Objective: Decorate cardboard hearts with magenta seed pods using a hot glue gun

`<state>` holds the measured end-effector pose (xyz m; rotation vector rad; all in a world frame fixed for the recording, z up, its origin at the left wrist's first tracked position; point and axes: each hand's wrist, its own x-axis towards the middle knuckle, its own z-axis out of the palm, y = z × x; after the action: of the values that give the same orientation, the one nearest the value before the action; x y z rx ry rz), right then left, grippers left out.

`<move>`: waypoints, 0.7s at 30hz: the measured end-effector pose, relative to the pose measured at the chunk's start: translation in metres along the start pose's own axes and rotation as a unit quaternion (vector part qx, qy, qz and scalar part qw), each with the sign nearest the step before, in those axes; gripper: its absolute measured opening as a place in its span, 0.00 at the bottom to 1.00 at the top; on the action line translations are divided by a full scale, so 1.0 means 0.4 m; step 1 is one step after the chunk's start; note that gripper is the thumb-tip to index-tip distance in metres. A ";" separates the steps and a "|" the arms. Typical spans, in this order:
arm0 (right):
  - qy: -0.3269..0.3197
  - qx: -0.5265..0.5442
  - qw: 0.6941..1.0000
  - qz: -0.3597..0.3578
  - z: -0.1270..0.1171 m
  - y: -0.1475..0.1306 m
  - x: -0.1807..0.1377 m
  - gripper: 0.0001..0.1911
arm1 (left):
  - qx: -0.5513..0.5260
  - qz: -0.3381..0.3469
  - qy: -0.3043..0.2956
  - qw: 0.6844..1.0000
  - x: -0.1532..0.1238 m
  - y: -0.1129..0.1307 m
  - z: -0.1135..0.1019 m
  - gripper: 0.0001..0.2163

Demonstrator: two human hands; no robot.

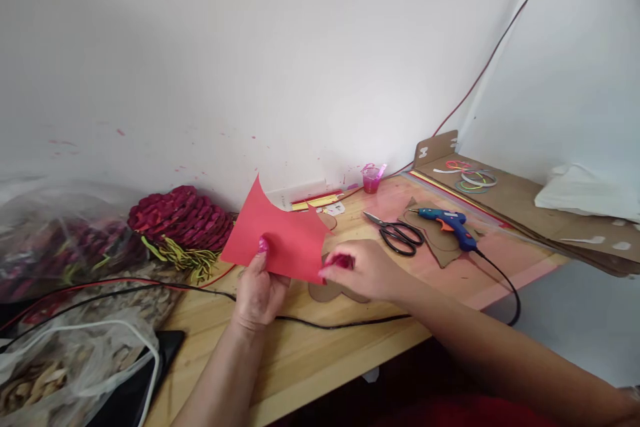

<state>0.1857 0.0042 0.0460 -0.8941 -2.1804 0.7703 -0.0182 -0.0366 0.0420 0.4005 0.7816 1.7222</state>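
A sheet of red paper (280,233) with a curved cut along its top edge is held up above the wooden table (320,353). My left hand (257,290) pinches its lower edge, thumb on the front. My right hand (363,270) pinches the paper's lower right corner with fingers closed. Under my right hand lies a brown cardboard cut-out (325,291).
Black scissors (397,235) and a blue glue gun (450,223) lie right of my hands, its black cord (505,280) trailing off the edge. A pink cup (371,179) stands by the wall. A dark red woven bundle (183,217) and plastic bags (60,240) sit left. Cardboard sheets (530,203) lie far right.
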 end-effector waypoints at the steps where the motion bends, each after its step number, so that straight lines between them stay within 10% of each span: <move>1: 0.021 0.055 0.997 0.052 -0.010 0.009 0.010 0.17 | 0.004 -0.005 -0.011 1.000 0.000 0.008 0.000 0.16; 9: 0.091 0.532 0.823 0.174 -0.046 -0.010 0.086 0.17 | 0.042 -0.030 -0.034 0.998 0.011 0.039 0.066 0.13; 21: 0.284 0.475 0.821 0.144 -0.009 0.058 0.136 0.17 | 0.016 -0.073 -0.067 0.995 0.080 0.022 -0.003 0.22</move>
<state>0.1667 0.0601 0.0502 -0.7551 -0.9224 1.3452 -0.0349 -0.0078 0.0429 0.4639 0.7243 1.5320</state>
